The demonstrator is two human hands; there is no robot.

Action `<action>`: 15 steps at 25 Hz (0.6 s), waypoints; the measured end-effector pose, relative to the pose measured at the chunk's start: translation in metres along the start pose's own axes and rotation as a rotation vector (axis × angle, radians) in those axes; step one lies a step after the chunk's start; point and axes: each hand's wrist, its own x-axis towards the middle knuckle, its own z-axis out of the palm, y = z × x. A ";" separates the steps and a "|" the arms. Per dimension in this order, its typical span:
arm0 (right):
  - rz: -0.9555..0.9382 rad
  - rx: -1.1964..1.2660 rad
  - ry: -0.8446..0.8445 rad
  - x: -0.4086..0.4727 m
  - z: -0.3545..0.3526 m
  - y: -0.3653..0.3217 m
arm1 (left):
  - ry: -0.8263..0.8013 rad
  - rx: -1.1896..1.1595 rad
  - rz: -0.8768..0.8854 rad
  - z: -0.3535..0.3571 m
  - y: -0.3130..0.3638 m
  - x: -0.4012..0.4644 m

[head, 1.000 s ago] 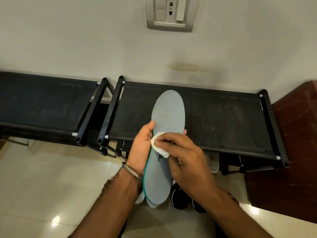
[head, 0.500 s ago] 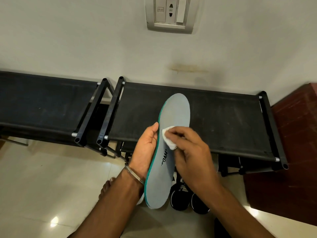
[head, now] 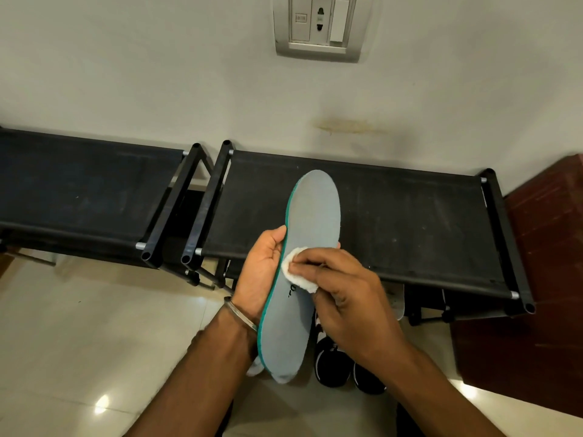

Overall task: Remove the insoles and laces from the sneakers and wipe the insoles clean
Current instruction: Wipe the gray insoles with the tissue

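Insole: a long grey foam insole (head: 310, 247) with a teal-green rim along its left edge, held lengthwise in the air, toe end pointing away over the rack, heel end low near the floor.
Insole surface: flat, matte, evenly grey; dark printed letters sit near its middle, partly hidden by the pad, so the word cannot be read.
Left hand: the left hand (head: 263, 269) grips the insole from its left edge, thumb up along the teal rim, fingers curled behind; one fingertip shows past the right edge.
Bracelet: a thin metal bangle (head: 241, 313) rings the left wrist.
Right hand: the right hand (head: 347, 294) pinches a small white fluffy cotton pad (head: 298, 272) with curled fingertips and presses it on the insole's middle.
Rack: a black fabric-topped shoe rack with black tube frame (head: 410, 222) stands against the wall behind the insole; a second black rack (head: 79, 190) stands just beside it on the left.
Sneakers: black sneaker toes (head: 334, 364) rest on the pale glossy tiled floor (head: 94, 326) below the right hand.
Wall: a grey switch-and-socket plate (head: 318, 26) sits high on the off-white wall.
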 end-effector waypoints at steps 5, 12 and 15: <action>0.158 -0.187 0.116 0.006 -0.006 0.022 | -0.042 -0.081 -0.203 0.002 -0.006 0.000; 0.010 -0.005 0.047 -0.002 0.001 -0.008 | -0.071 -0.170 -0.381 -0.002 -0.002 -0.004; 0.043 -0.125 0.064 0.005 -0.007 0.010 | -0.065 -0.167 -0.353 -0.004 -0.004 -0.002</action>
